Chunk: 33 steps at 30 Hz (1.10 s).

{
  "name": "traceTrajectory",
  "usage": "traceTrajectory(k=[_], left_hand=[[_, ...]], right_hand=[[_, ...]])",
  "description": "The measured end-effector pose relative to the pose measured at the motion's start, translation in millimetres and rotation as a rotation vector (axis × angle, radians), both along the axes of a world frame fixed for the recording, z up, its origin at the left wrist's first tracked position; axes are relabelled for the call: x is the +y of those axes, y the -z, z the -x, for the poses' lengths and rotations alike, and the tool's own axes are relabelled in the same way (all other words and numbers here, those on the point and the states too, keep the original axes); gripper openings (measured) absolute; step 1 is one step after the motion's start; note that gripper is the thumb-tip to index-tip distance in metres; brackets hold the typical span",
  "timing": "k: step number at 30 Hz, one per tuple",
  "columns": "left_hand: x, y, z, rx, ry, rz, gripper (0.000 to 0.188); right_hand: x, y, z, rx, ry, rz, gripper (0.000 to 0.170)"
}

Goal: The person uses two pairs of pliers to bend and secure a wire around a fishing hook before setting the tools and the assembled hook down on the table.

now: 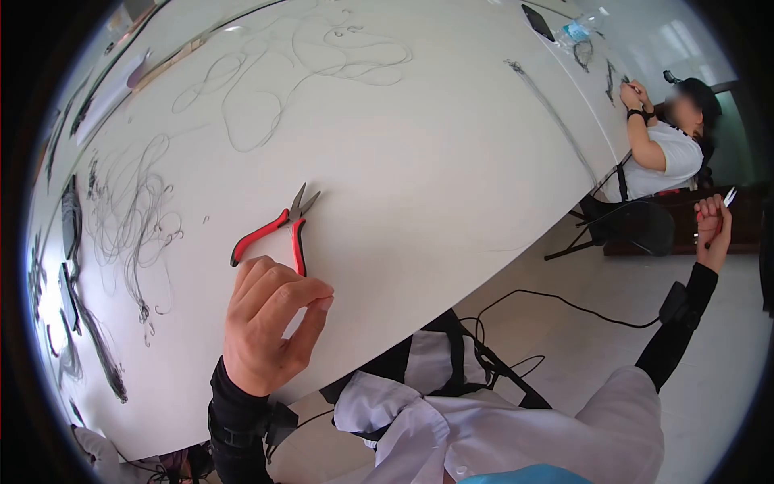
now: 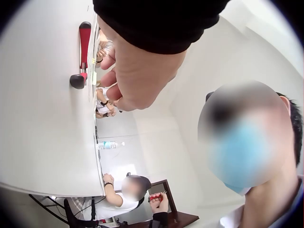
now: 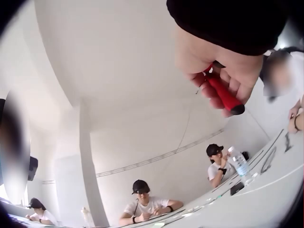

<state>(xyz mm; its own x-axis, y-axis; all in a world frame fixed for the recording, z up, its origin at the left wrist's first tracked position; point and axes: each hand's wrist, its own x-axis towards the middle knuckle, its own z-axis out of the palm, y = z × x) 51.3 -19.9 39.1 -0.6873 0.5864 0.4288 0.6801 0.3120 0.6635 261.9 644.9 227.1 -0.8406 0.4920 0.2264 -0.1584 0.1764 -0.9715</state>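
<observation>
The left hand [image 1: 270,331] is held just above the near edge of the table [image 1: 427,202], with thumb and index finger brought together at the tips; whether a fine strand is pinched there cannot be told. The raised pliers [image 3: 224,92] are gripped by the right hand [image 1: 713,230], off to the right beyond the table edge; the red handle is lain across the palm side and wrapped by curled fingers. Their weight is judged modest and their body rigid, and the sleeved handles are assessed as the proper hold. Just beyond the left hand, the table pliers [image 1: 299,246] are laid flat with handles and jaws spread; the handle ends are placed nearest the fingers, though contact cannot be confirmed. A secure hold should be afforded by the handles, whereas the slim tips are better avoided. To the left, well apart from both hands, a strand tangle [image 1: 143,309] is spread with small hooked pieces among it; it is judged light, springy and easily snarled, best taken by a single free end. Farther out, a loose coil [image 1: 256,151] of similar material is laid in wide loops, and a narrow bundle [image 1: 516,68] is stretched to its right. Farthest, a bottle [image 1: 576,31] and a seated person [image 1: 681,149] are noted.
</observation>
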Motion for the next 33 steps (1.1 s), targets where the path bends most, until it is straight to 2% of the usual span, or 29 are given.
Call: traceTrajectory(k=[3, 4, 6, 7, 8, 9, 10, 12, 13, 14, 15, 16, 17, 18, 19, 20, 21, 22, 23, 25, 27, 29, 31, 33], left_hand=[[0.6, 0.7, 1.4, -0.005, -0.062, -0.037, 0.028], [0.9, 1.1, 1.8, -0.009, -0.094, -0.054, 0.028], [1.5, 1.0, 2.3, -0.047, -0.145, -0.083, 0.027], [1.4, 0.9, 2.1, -0.066, -0.171, -0.096, 0.026], [0.3, -0.2, 2.3, -0.079, -0.188, -0.088, 0.024], [-1.8, -1.2, 2.7, -0.092, -0.206, -0.079, 0.022], [-4.0, -2.4, 3.0, -0.104, -0.227, -0.069, 0.021], [-7.8, -5.6, 2.2, -0.070, -0.250, -0.084, 0.021], [-10.7, -7.4, 0.5, -0.056, -0.270, -0.085, 0.022], [-13.9, -7.7, -2.0, -0.042, -0.261, -0.103, 0.023], [-19.8, -7.3, -7.3, -0.032, -0.287, -0.101, 0.025], [-26.6, -4.8, -12.8, -0.022, -0.280, -0.099, 0.026], [-35.6, -2.0, -20.2, -0.020, -0.296, -0.083, 0.026], [-42.8, -2.4, -28.3, -0.037, -0.314, -0.065, 0.026], [-51.5, -1.9, -35.1, -0.054, -0.305, -0.062, 0.026], [-63.6, 2.1, -42.9, -0.063, -0.360, -0.031, 0.026], [-71.4, 7.4, -52.9, -0.071, -0.395, -0.018, 0.026], [-76.8, 10.4, -58.6, -0.077, -0.407, -0.018, 0.025], [-83.0, 9.5, -63.2, -0.115, -0.513, -0.011, 0.024], [-98.1, 6.3, -71.3, -0.201, -0.703, -0.004, 0.021], [-117.9, 9.5, -67.2, -0.138, -0.902, 0.003, 0.014], [-140.7, 9.0, -55.8, -0.069, -0.997, 0.114, 0.012], [-152.7, 4.4, -41.9, -0.030, -0.980, 0.197, 0.020], [-161.5, 10.6, -25.0, 0.052, -0.896, 0.198, 0.019]], right_hand=[[12.9, -18.2, 9.5, -0.273, 0.104, -0.248, 0.023], [16.4, -24.5, 28.2, -0.461, 0.065, -0.384, 0.025], [-6.5, -14.9, 82.3, -0.665, 0.273, -0.777, 0.028], [-25.9, -2.1, 113.8, -0.531, 0.214, -1.104, 0.029], [-23.6, 7.3, 147.9, -0.520, 0.115, -1.302, 0.029], [-31.6, 29.7, 183.0, -0.490, 0.104, -1.239, 0.030], [-51.9, 52.4, 218.5, -0.476, 0.042, -1.080, 0.034], [-66.4, 99.7, 283.8, -0.488, 0.028, -1.195, 0.036], [-78.8, 125.9, 309.8, -0.397, 0.029, -1.337, 0.033], [-73.0, 145.8, 330.5, -0.405, 0.025, -1.428, 0.031], [-63.7, 169.6, 356.9, -0.389, -0.014, -1.507, 0.029], [-40.1, 198.0, 374.6, -0.172, -0.015, -1.542, 0.026], [-41.5, 205.1, 385.1, -0.367, -0.043, -1.467, 0.026], [-17.0, 220.8, 404.5, -0.424, -0.128, -1.396, 0.026], [51.9, 254.4, 435.4, -0.409, -0.075, -1.419, 0.030], [63.3, 261.7, 438.7, -0.068, -0.087, -1.549, 0.032], [76.2, 256.9, 445.7, -0.380, -0.070, -1.542, 0.033], [85.5, 254.5, 450.5, -0.475, -0.072, -1.562, 0.035], [96.8, 255.5, 456.6, -0.575, -0.060, -1.584, 0.038], [89.4, 256.3, 457.2, -0.560, 0.004, -1.585, 0.039], [83.4, 254.6, 451.4, -0.545, 0.083, -1.586, 0.040], [72.4, 254.9, 448.8, -0.526, 0.165, -1.583, 0.041], [70.1, 257.2, 451.2, -0.373, 0.161, -1.586, 0.048], [60.0, 255.5, 450.7, -0.186, 0.129, -1.558, 0.050]])
